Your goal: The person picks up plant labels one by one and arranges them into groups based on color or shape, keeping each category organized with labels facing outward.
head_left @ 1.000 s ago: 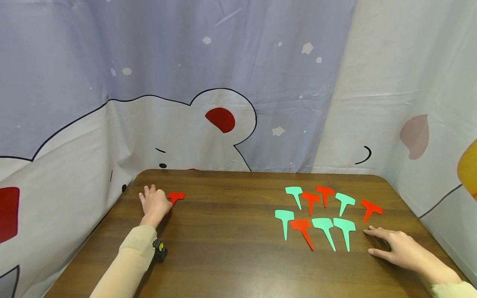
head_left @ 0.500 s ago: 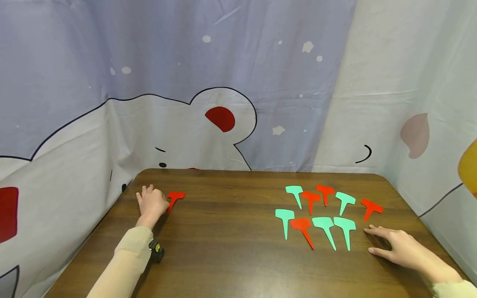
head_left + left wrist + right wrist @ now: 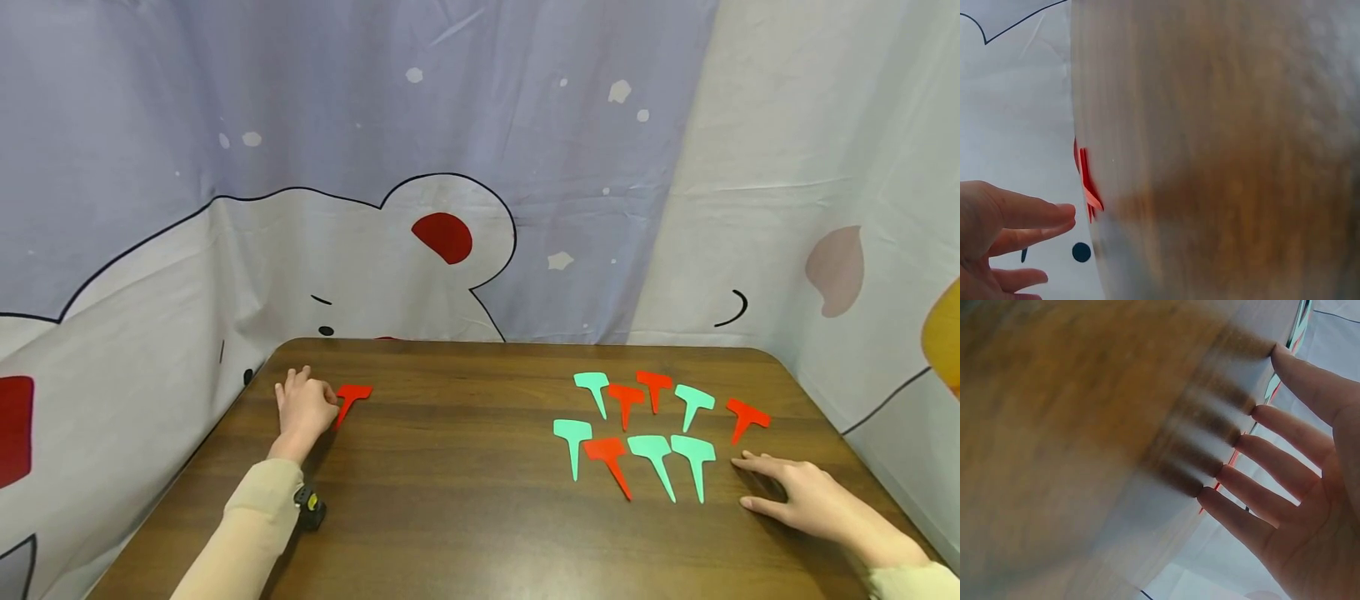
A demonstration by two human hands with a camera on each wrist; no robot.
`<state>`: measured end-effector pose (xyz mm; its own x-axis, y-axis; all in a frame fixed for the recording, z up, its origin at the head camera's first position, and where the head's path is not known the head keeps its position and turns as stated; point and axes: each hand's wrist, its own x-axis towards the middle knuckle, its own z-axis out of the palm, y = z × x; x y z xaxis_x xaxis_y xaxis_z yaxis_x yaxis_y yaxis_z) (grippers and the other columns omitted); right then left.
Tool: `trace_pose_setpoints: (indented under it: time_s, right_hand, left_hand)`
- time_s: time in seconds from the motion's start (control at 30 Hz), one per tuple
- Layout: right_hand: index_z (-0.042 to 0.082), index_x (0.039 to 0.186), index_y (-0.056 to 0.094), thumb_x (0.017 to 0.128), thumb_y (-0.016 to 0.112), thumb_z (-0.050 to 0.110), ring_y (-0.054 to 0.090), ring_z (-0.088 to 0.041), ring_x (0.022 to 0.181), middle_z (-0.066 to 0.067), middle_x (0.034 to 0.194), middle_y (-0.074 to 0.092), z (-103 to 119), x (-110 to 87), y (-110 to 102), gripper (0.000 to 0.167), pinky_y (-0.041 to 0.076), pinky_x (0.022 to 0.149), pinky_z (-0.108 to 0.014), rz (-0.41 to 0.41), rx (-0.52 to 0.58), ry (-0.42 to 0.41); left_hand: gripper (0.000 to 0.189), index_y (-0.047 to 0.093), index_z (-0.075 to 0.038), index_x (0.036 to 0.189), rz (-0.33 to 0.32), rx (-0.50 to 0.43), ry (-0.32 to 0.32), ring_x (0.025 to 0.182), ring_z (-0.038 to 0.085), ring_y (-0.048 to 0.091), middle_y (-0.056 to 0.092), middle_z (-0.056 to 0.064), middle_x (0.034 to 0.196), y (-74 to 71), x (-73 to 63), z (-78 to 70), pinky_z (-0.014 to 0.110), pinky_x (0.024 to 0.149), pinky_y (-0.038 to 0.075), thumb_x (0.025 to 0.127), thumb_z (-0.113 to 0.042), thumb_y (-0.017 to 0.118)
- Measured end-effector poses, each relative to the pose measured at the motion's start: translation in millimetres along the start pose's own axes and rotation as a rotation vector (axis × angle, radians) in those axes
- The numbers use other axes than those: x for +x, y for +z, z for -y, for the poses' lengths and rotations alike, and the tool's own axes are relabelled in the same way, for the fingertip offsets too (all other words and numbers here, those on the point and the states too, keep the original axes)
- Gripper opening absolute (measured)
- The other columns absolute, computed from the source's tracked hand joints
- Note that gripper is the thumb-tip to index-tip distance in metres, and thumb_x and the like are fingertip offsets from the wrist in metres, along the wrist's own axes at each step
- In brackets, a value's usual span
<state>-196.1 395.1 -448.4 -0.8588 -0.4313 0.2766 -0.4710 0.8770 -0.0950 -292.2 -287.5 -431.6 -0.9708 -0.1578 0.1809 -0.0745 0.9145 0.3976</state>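
Observation:
A red T-shaped plant label (image 3: 354,392) lies on the table at the far left. Right beside it is my left hand (image 3: 302,410), thumb and index fingertips close together and the other fingers extended. The left wrist view shows these fingers (image 3: 1035,212) with nothing visible between them, a gap apart from the red label (image 3: 1087,181), seen edge-on. On the right, my right hand (image 3: 806,498) rests with fingers spread, its fingertips (image 3: 1207,492) at the tabletop. Just beyond its fingers lie a red label (image 3: 746,413) and a green label (image 3: 694,450).
Several more red and green plant labels, such as a red one (image 3: 606,450) and a green one (image 3: 573,433), are spread over the right half of the wooden table (image 3: 450,500). A patterned curtain (image 3: 337,258) hangs behind the table's far edge.
My left hand has drawn slightly left, off the red label, whose stem shows more now. My right hand and the other labels have stayed put.

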Motion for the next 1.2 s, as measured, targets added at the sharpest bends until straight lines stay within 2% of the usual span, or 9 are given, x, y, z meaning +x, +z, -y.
trace_pose_setpoints:
  time_s: [0.27,0.53,0.83,1.2]
  right_hand:
    - [0.006,0.111,0.069,0.070,0.081,0.037,0.066,-0.041,0.093,-0.025,0.109,0.067,-1,0.0,0,0.052,0.051,0.075,-0.053,-0.004,0.002,0.000]
    - [0.006,0.110,0.069,0.070,0.082,0.036,0.066,-0.042,0.093,-0.026,0.108,0.067,-2,0.2,1,0.052,0.051,0.074,-0.054,-0.013,0.006,-0.007]
    - [0.006,0.110,0.069,0.069,0.082,0.036,0.066,-0.042,0.093,-0.026,0.107,0.067,-2,0.3,0,0.052,0.051,0.073,-0.054,-0.015,0.005,-0.012]
    - [0.006,0.111,0.069,0.070,0.081,0.037,0.065,-0.042,0.096,-0.026,0.108,0.067,-1,0.7,-1,0.053,0.051,0.074,-0.054,-0.006,0.001,-0.009]
  left_hand:
    - [0.008,0.068,-0.001,0.079,-0.050,-0.016,0.051,0.137,0.053,0.018,0.034,0.035,0.143,0.2,0.3,5.6,0.067,0.110,0.008,0.071,-0.003,0.070]
    - [0.030,0.067,0.003,0.101,-0.072,-0.013,0.141,0.134,0.051,0.029,0.042,0.033,0.139,-0.8,1.4,13.2,0.065,0.109,0.017,0.072,-0.003,0.074]
    - [0.051,0.058,0.000,0.127,0.046,-0.026,0.253,0.137,0.043,0.030,0.040,0.023,0.146,-0.3,5.7,26.4,0.058,0.110,0.025,0.079,-0.009,0.073]
    - [0.055,0.054,-0.003,0.134,0.147,-0.023,0.379,0.132,0.044,0.038,0.044,0.020,0.144,0.5,14.7,37.0,0.061,0.103,0.033,0.085,-0.022,0.071]
